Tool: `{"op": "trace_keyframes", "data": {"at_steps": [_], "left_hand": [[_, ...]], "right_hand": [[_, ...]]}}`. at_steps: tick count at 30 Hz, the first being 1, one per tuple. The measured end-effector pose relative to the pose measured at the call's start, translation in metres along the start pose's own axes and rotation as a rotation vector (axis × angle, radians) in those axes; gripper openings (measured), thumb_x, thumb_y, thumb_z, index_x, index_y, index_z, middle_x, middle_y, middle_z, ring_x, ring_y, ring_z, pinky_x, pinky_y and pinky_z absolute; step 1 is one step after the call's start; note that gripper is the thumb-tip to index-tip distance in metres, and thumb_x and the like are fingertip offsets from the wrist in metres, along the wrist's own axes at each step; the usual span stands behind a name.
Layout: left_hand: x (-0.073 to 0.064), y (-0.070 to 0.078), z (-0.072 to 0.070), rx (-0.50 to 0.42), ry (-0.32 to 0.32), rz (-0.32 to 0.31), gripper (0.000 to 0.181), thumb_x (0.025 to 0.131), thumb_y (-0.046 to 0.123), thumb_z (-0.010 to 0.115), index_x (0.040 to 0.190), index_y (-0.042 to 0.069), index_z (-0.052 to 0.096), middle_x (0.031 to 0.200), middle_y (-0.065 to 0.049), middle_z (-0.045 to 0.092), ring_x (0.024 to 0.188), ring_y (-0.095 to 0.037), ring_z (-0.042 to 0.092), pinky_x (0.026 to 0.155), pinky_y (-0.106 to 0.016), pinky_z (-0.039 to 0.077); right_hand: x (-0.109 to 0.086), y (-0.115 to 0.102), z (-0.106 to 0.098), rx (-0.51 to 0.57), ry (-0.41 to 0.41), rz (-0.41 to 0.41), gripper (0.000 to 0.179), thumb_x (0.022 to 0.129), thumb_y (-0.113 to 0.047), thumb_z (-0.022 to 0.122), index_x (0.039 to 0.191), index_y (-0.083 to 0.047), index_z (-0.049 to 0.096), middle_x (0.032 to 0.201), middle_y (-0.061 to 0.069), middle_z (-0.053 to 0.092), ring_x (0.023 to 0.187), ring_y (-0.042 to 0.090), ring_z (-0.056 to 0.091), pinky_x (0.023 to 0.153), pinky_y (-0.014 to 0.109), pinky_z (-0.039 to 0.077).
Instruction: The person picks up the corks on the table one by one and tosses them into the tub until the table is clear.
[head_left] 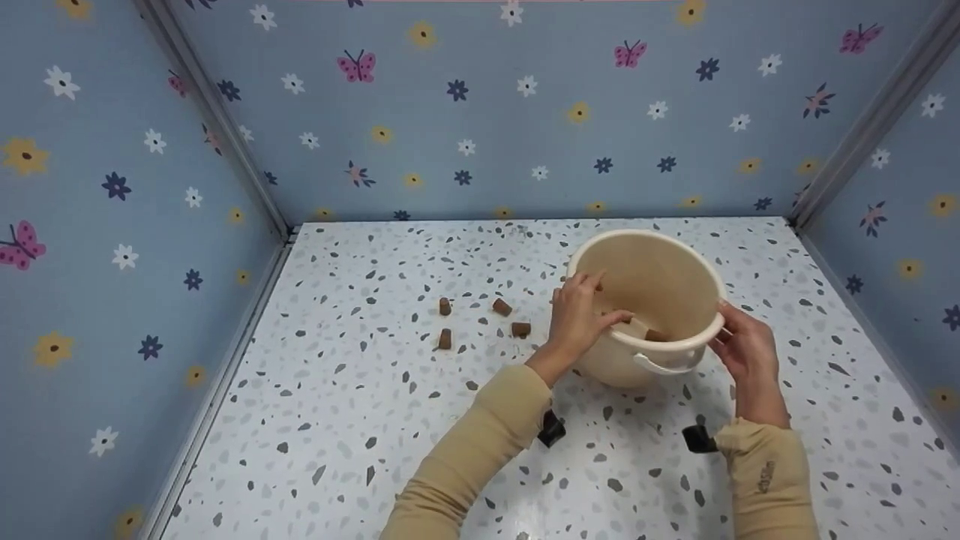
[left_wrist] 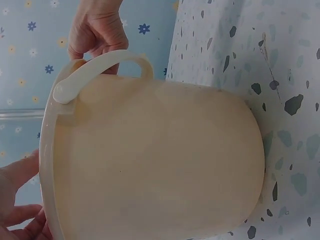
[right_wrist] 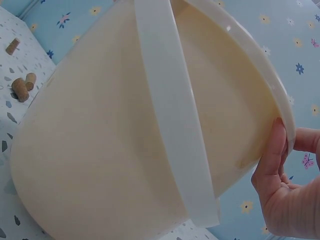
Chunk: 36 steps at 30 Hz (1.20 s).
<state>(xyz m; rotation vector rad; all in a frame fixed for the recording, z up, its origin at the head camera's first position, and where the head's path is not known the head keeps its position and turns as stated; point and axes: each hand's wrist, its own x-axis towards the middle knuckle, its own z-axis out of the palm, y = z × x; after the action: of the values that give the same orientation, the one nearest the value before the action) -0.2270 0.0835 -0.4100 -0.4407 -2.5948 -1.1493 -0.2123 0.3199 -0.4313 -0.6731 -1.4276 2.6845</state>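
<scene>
A cream plastic bucket [head_left: 645, 367] stands at the right of the speckled table, its opening showing in the head view. My left hand [head_left: 577, 311] holds the rim on the left side, with thumb and fingers reaching over into the opening. On the other side, my right hand [head_left: 750, 341] grips the rim; the right wrist view shows this hand's fingers [right_wrist: 272, 155] pinching the edge. A white carrying handle [right_wrist: 172, 110] hangs down on the near side. Inside the bucket, a brown cork [head_left: 655, 335] is visible low down, and part of the interior is hidden by the rim and left hand.
Several corks lie left of the bucket, among them one cork [head_left: 445, 339] nearer me and another cork [head_left: 502, 306] farther back. Blue flower-printed panels [head_left: 480, 112] enclose the table [head_left: 337, 420] at the back and both sides.
</scene>
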Motion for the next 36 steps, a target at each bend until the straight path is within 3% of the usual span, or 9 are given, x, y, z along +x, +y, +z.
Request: {"op": "trace_keyframes", "data": {"at_steps": [6,21,29,36], "left_hand": [[-0.002,-0.002,-0.001,-0.035,0.028,-0.009,0.078,0.064,0.041,0.075,0.126,0.004,0.047,0.105,-0.002,0.054,0.096,-0.014,0.048,0.083,-0.026,0.035],[-0.010,-0.010,-0.016,-0.068,0.085,0.043,0.067,0.072,0.037,0.070,0.125,0.002,0.047,0.098,-0.005,0.054,0.089,-0.015,0.050,0.079,-0.027,0.038],[-0.020,-0.027,-0.024,-0.109,0.106,0.046,0.064,0.074,0.034,0.070,0.125,0.004,0.046,0.099,-0.005,0.052,0.086,-0.016,0.047,0.073,-0.028,0.038],[-0.027,-0.041,-0.028,-0.085,0.095,0.001,0.061,0.074,0.032,0.070,0.123,0.005,0.047,0.103,-0.007,0.053,0.092,-0.019,0.050,0.076,-0.028,0.040]], "right_hand": [[0.000,-0.001,0.000,0.014,-0.017,-0.001,0.004,0.078,-0.009,0.068,0.078,-0.005,0.067,0.075,0.006,0.062,0.071,0.017,0.060,0.063,0.029,0.050],[0.001,0.001,-0.001,0.030,-0.061,0.001,0.007,0.080,-0.008,0.065,0.077,-0.003,0.067,0.074,0.007,0.064,0.069,0.017,0.061,0.063,0.029,0.050],[0.001,0.000,-0.001,0.043,-0.046,-0.002,0.005,0.080,-0.007,0.065,0.079,-0.003,0.067,0.074,0.008,0.064,0.069,0.018,0.061,0.061,0.029,0.050],[0.001,0.001,-0.002,0.062,-0.070,-0.003,0.007,0.081,-0.007,0.063,0.078,-0.002,0.067,0.073,0.008,0.063,0.066,0.017,0.060,0.059,0.028,0.050]]}}
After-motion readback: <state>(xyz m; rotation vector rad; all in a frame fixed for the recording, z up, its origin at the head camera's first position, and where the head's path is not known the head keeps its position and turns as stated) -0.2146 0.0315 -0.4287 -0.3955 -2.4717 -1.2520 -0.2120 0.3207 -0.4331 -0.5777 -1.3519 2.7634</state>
